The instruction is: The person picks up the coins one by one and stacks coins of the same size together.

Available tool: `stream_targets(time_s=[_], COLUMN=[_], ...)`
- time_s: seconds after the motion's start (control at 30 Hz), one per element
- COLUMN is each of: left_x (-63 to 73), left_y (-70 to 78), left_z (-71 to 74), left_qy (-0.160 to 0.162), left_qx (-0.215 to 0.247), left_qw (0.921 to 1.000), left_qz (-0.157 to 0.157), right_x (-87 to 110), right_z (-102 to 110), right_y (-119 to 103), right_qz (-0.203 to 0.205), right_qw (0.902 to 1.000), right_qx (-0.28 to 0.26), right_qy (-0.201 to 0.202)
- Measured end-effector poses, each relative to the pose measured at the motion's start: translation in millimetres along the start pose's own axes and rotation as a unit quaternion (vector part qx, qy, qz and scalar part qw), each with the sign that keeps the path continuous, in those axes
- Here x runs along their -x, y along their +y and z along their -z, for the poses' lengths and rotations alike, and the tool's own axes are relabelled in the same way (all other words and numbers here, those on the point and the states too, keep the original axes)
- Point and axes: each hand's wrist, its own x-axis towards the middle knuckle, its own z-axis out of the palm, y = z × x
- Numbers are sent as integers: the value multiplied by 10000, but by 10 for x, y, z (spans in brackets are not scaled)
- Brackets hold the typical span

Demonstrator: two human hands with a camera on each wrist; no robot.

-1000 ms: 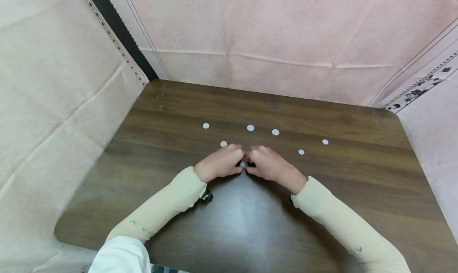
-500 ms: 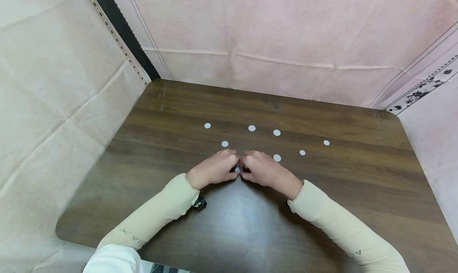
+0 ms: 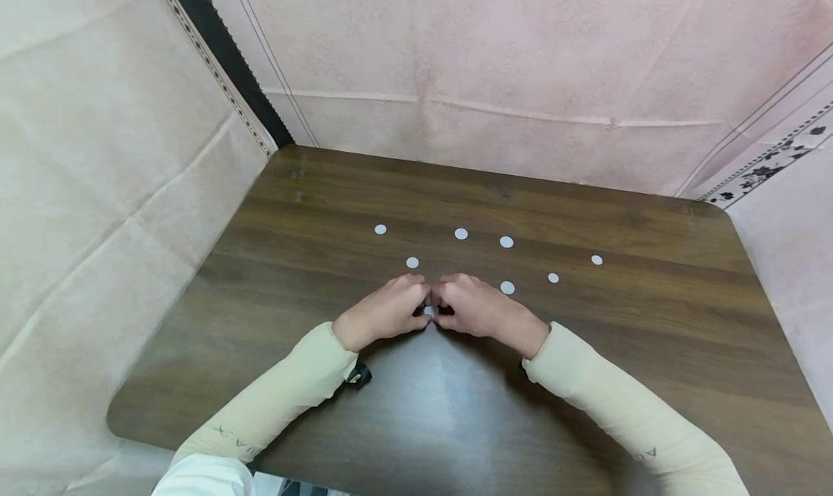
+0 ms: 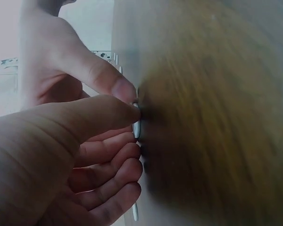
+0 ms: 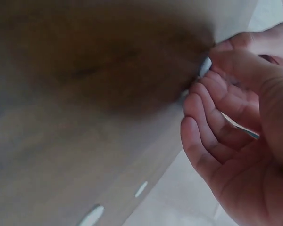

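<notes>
A small white disc (image 3: 429,311) lies at the tabletop between my two hands, mostly covered by fingers. My left hand (image 3: 387,309) holds it from the left, thumb on the near side and curled fingers on the far side. From the right, my right hand (image 3: 484,308) grips it likewise, and the fingertips of both hands meet. In the left wrist view the white disc (image 4: 136,128) shows edge-on below the thumb tips, close to the wood. The right wrist view shows a sliver of the white disc (image 5: 205,66) between thumb and fingers.
Several more white discs lie flat on the brown wooden table (image 3: 312,250), among them one disc (image 3: 507,288) beside my right hand and another disc (image 3: 413,262) beyond my left. Pale cloth (image 3: 520,69) hangs behind the table and at its sides.
Both hands, with the disc between them, have moved nearer to me and a little left, mostly in the first half second. A disc beside the right hand has come into view.
</notes>
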Motion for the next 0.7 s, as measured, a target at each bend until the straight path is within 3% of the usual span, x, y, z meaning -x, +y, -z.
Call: stream_targets(time_s=[0.47,0.7], left_x=[2,9], left_y=[-4,-19], left_z=[-1,-17], left_qy=[-55,-26], left_qx=[85,109], left_qw=[9999,9999], left_qz=[47,44], right_x=[-49,-114], right_z=[434,609], right_y=[179,382], right_qz=[-332,-524], right_qw=[9987,9981], right_qx=[132,170], right_qy=[-376,-268])
